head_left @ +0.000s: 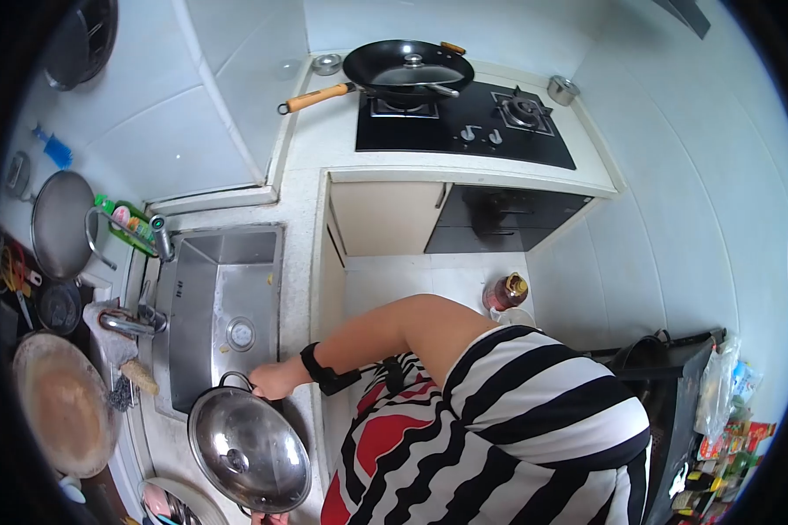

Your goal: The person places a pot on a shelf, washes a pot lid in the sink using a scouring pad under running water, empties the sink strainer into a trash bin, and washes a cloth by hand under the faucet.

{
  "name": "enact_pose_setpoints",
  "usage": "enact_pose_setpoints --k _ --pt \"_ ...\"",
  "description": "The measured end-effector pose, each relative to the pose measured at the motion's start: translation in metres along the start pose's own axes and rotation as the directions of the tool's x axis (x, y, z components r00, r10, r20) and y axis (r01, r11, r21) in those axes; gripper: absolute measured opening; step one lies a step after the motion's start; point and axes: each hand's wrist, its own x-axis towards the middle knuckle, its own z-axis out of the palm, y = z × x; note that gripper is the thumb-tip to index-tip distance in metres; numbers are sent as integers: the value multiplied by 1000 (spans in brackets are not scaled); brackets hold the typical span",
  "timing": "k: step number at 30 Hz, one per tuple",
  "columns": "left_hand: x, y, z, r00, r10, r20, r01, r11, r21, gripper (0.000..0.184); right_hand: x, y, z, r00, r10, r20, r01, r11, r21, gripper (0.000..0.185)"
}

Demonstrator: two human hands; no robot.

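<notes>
A lidded two-handled steel pot (249, 451) is at the counter's near end, by the sink's lower edge. My right hand (274, 380), below a black wristband, is closed at the pot's upper loop handle. At the bottom edge of the view, the fingers of my left hand (270, 518) show in part against the pot's opposite side, by the other handle. The rest of that hand is cut off. A round knob (234, 461) stands on the shiny lid, which hides the pot's contents.
Beside the pot lies the steel sink (276, 289) with its faucet (131, 324). A bowl of dishes (184, 494) sits below left. A wok (407, 74) rests on the gas stove (464, 140). On the floor stands a bottle (506, 293); a black rack (670, 411) is at right.
</notes>
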Motion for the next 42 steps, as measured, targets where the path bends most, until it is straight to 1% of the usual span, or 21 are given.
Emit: enact_pose_setpoints --k 1,3,4,6,7,8,9,10,11,12,15,16,18,21,23,24,27,28,30,36,42 --pt "1 -11 23 990 135 -44 -132 989 62 39 9 3 8 996 85 38 -89 988 129 28" --pt "0 -34 74 895 424 -142 -399 900 173 38 19 7 19 999 5 -43 7 961 275 26" --pt "-7 -42 103 901 424 -94 -402 896 189 30 28 18 22 998 -28 -53 45 931 363 24" --pt "-13 -67 144 715 681 159 -583 456 672 17 45 38 34 993 -94 -72 118 841 528 24" --pt "-11 -75 130 710 689 147 -577 449 682 13 14 -3 12 999 26 -18 -11 814 581 29" --pt "-9 -86 116 705 697 135 -570 443 692 11 16 -5 -4 976 -145 164 49 874 483 43" --pt "-12 -91 151 655 745 126 -579 387 718 16 9 -14 -2 989 -125 83 68 867 493 41" --pt "-1 -105 137 585 792 177 -676 355 645 19 15 -22 -15 968 -143 208 56 924 377 43" --pt "12 -119 126 509 831 227 -764 314 564 25 -2 -58 -13 993 78 91 -108 913 394 39" --pt "8 -116 126 517 844 144 -791 408 456 27 42 -18 -4 979 -13 203 -77 899 431 43" --pt "9 -110 163 647 747 -156 -753 657 25 53 54 -21 -33 939 122 320 -269 842 468 22" --pt "19 -104 160 701 705 -108 -704 708 60 76 55 -25 -35 940 108 323 -257 849 462 20" --pt "24 -95 160 791 596 -137 -602 799 2 53 60 -31 -28 917 87 388 -311 766 563 17" --pt "52 -84 147 725 669 -162 -670 740 57 40 75 -29 -41 860 58 507 -343 800 492 17" --pt "64 -89 152 663 709 -240 -722 690 46 37 133 5 -63 591 -162 790 -348 832 431 24" --pt "65 -96 171 597 759 -258 -779 626 38 39 147 12 -67 547 -120 828 -373 851 370 24" --pt "76 -112 221 468 734 -491 -818 571 73 34 167 11 -69 671 -45 740 -294 900 321 37" --pt "126 -95 166 486 636 -600 -794 608 1 31 159 -2 -67 697 -31 716 -267 916 300 40" --pt "98 -115 245 264 436 -861 -798 600 59 31 152 -20 -61 758 -37 651 -220 925 309 42" --pt "93 -148 297 123 554 -823 -982 186 -22 41 152 -43 -60 746 -57 664 -159 952 261 44" --pt "121 -166 286 80 543 -836 -965 254 72 34 184 -37 -64 706 -41 707 -125 976 180 51"
